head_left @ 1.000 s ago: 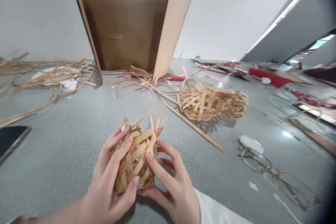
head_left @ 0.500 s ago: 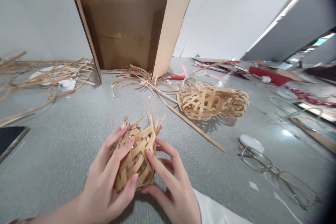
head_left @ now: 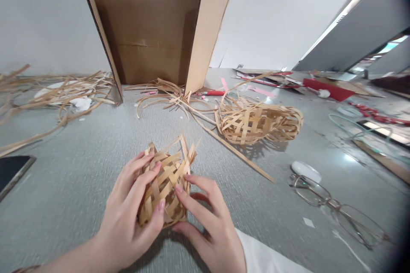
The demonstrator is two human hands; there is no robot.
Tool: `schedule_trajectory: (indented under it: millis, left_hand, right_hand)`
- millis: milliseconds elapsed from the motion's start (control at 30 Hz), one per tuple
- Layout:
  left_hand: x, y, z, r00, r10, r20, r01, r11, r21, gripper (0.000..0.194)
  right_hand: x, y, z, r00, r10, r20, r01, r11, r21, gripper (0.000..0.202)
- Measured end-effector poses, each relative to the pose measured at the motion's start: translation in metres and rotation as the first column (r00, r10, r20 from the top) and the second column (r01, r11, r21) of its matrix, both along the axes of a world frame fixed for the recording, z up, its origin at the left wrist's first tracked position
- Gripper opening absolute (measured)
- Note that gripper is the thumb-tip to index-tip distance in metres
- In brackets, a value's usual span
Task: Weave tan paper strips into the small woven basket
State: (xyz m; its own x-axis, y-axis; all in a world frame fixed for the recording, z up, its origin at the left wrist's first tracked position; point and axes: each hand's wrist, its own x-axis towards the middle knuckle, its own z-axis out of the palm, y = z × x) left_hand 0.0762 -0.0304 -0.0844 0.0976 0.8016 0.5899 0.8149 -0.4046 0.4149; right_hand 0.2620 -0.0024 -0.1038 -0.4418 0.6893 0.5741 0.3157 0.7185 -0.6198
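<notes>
A grey, speckled tabletop (head_left: 86, 149), seen from where the worker sits. Far left, a tangle of tan strips (head_left: 96, 87) lies beside crumpled white tissue (head_left: 81, 103); nearer, a dark flat device (head_left: 14, 172) is cut off by the edge of view. At the back stands an open cardboard box (head_left: 144, 30). Right of centre, a woven tan piece (head_left: 259, 123) lies lengthwise. Nearer on the right are a smooth white oval object (head_left: 306, 172), wire-framed eyeglasses (head_left: 335, 204) just beside it, and a white paper scrap (head_left: 308, 222).
</notes>
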Motion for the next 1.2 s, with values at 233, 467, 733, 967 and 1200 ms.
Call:
schedule_trajectory:
  millis: [233,467,733,967,1200]
  left_hand:
    - [-0.002,0.004,0.001,0.997,0.010,-0.077,-0.011,1.000,-0.011,0.042]
    - [-0.003,0.009,0.014,0.966,-0.009,-0.260,0.006,1.000,-0.014,0.027]
    - [0.002,0.003,0.006,0.990,0.027,-0.140,-0.034,0.998,-0.048,0.034]
    - [0.007,-0.005,-0.005,0.995,-0.100,0.021,0.100,0.995,-0.010,0.055]
    - [0.005,-0.005,-0.012,0.989,-0.149,0.011,0.148,0.987,0.067,0.062]
  right_hand:
    - [-0.001,0.002,0.002,1.000,0.004,-0.016,-0.004,1.000,-0.018,0.041]
    - [-0.001,0.002,0.003,1.000,0.010,-0.014,-0.011,1.000,-0.020,0.039]
    - [0.002,0.005,0.000,1.000,0.008,0.008,-0.008,1.000,0.023,0.038]
    - [0.008,0.020,0.026,0.999,0.037,0.020,-0.038,0.998,0.040,0.028]
    - [-0.005,0.023,0.060,0.989,0.037,0.142,-0.029,0.998,-0.058,0.019]
